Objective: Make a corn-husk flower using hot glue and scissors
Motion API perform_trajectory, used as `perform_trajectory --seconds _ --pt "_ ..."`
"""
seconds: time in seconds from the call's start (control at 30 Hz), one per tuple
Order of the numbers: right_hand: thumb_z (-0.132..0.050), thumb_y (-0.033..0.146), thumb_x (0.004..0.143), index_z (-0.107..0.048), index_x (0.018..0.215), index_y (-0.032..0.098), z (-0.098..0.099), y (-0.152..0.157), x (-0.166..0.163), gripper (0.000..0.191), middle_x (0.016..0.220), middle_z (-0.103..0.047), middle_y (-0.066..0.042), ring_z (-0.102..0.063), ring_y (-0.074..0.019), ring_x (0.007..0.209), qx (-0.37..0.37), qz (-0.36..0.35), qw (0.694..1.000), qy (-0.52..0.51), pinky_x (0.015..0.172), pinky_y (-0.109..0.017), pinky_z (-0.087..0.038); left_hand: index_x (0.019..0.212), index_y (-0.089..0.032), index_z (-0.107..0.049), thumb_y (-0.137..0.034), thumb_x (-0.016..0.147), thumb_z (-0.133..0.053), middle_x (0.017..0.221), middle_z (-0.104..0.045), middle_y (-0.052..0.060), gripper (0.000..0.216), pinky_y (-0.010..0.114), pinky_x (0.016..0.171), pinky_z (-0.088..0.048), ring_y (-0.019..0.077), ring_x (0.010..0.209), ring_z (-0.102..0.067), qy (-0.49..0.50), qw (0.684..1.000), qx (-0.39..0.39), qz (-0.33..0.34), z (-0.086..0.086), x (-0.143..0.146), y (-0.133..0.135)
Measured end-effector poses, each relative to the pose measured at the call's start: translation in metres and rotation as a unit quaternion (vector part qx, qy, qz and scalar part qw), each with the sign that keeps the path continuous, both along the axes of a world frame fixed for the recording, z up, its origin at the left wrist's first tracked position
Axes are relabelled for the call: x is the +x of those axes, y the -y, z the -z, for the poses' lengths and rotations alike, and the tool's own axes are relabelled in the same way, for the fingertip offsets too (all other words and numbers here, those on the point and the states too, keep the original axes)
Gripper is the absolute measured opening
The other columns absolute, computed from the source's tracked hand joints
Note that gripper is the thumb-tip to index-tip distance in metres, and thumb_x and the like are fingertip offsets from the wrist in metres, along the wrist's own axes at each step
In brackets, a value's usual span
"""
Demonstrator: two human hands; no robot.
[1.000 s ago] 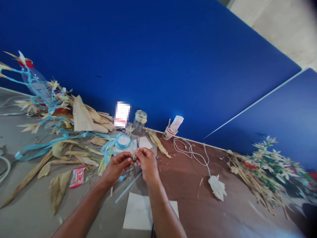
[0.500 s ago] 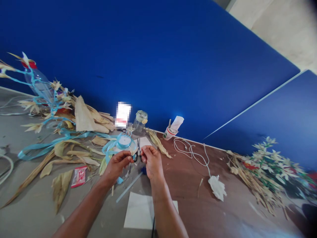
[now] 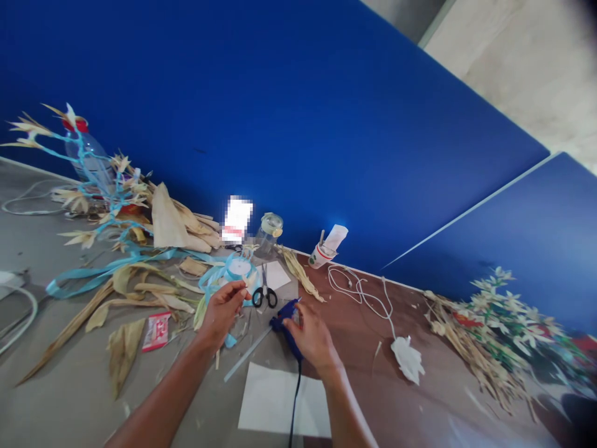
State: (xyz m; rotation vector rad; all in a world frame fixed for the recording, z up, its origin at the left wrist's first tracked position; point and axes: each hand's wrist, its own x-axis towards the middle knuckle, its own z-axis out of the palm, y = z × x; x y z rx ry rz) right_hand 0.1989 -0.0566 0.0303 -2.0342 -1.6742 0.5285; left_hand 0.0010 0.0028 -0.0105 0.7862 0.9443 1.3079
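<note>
My left hand (image 3: 226,309) is closed in a pinch on a small pale piece of dried husk (image 3: 247,283). My right hand (image 3: 311,333) has its thumb and fingers around a blue glue gun (image 3: 285,320). A translucent glue stick (image 3: 247,356) sticks out behind the gun, and its dark cord runs towards me. Black-handled scissors (image 3: 264,295) lie between the hands, just beyond them. Past my left fingers sits a roll of light blue ribbon (image 3: 239,267). White paper (image 3: 265,398) lies nearer to me, under the cord.
Dried husks (image 3: 125,342) and a red packet (image 3: 157,331) lie to the left, before a bottle (image 3: 93,155) and husk flowers. A clear jar (image 3: 269,233), a cup (image 3: 321,254) and a white cable (image 3: 359,286) stand or lie along the blue partition (image 3: 298,124). Artificial flowers (image 3: 508,311) are at right.
My right hand has left the pinch beside my left hand and come down and right onto the glue gun. The left hand still pinches the husk piece. The view has shifted slightly.
</note>
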Motion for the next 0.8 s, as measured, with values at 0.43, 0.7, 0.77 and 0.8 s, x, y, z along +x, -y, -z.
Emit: perform_trajectory --seconds 0.43,0.7,0.77,0.8 --pt "-0.060 0.030 0.076 -0.060 0.114 0.014 0.025 0.014 -0.009 0.042 0.112 -0.057 -0.017 -0.063 -0.0296 0.095 -0.104 0.002 0.989 0.109 0.079 -0.034 -0.046 0.080 -0.016 -0.064 -0.041 0.055 -0.076 0.059 -0.063 -0.001 0.037 0.020 0.042 -0.026 0.0058 0.042 -0.039 -0.008 1.000 -0.001 -0.015 -0.004 0.000 -0.002" --pt "-0.059 0.030 0.073 -0.066 0.097 0.016 0.031 0.018 0.005 0.029 0.094 -0.061 -0.012 -0.061 -0.0248 0.085 0.048 0.032 0.997 -0.057 0.078 -0.034 -0.047 0.082 -0.016 -0.064 -0.043 0.057 -0.076 0.059 -0.063 -0.001 0.039 0.019 0.042 -0.026 0.0054 0.043 -0.038 -0.003 1.000 -0.003 -0.024 0.002 0.000 -0.003" --pt "-0.057 0.038 0.076 -0.065 0.095 0.017 0.027 0.020 0.005 0.030 0.089 -0.062 -0.010 -0.060 -0.0220 0.074 0.082 0.037 0.973 -0.211 0.069 -0.033 -0.048 0.083 -0.016 -0.064 -0.043 0.058 -0.076 0.060 -0.063 -0.001 0.039 0.020 0.042 -0.027 0.0057 0.044 -0.039 -0.004 1.000 -0.005 -0.024 0.003 0.000 -0.003" --pt "-0.055 0.043 0.078 -0.065 0.096 0.017 0.025 0.021 0.003 0.033 0.087 -0.062 -0.009 -0.058 -0.0200 0.068 0.085 0.031 0.950 -0.298 0.062 -0.032 -0.047 0.084 -0.016 -0.064 -0.043 0.059 -0.076 0.061 -0.063 -0.001 0.039 0.020 0.043 -0.028 0.0060 0.045 -0.040 -0.005 1.000 -0.005 -0.025 0.003 0.000 -0.003"
